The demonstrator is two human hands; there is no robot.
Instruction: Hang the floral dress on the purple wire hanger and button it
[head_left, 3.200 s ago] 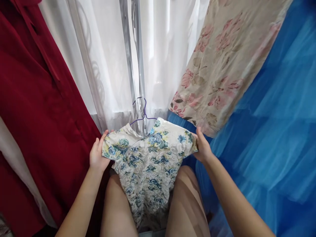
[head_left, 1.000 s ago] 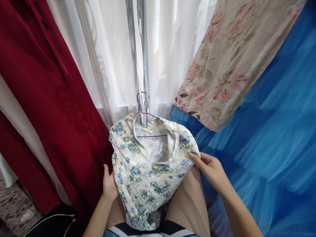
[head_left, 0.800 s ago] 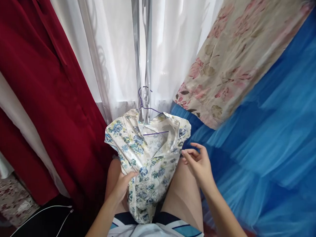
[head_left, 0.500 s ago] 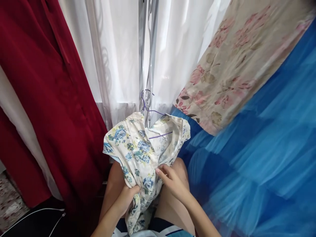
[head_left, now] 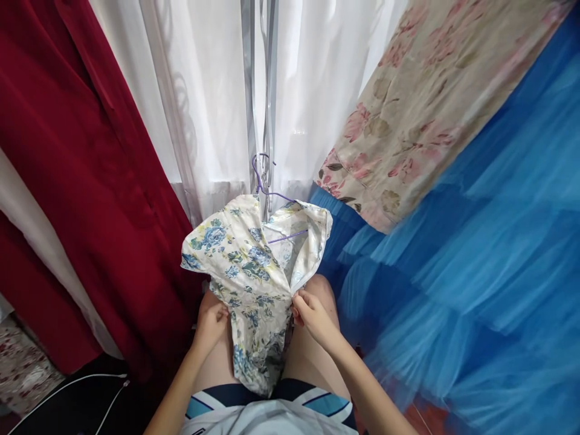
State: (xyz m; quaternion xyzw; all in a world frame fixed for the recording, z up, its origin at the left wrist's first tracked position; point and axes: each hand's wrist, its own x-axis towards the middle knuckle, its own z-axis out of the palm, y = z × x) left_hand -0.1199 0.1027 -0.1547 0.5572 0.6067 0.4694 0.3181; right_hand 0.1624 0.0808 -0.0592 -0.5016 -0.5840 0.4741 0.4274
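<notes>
A white, short-sleeved dress [head_left: 247,266] with blue flowers hangs on a purple wire hanger [head_left: 277,194] and drapes down over my thighs. Its V-shaped neckline gapes, and the hanger's lower bar shows inside. My right hand [head_left: 312,311] pinches the dress at the right side of the waist, where the neckline edge comes down. On the opposite side, my left hand [head_left: 212,323] has its fingers closed at the side edge of the waist. The lower part of the dress lies bunched between my legs.
Red cloth [head_left: 113,199] hangs on the left. White curtains [head_left: 208,90] and grey metal poles [head_left: 249,78] stand ahead. To the right are a beige floral cloth [head_left: 385,139] and blue layered tulle [head_left: 444,278]. White cables [head_left: 81,377] lie at lower left.
My left hand has shifted left and up from the front of the dress to its side edge. My right hand now grips the waist, and the dress front is spread flatter.
</notes>
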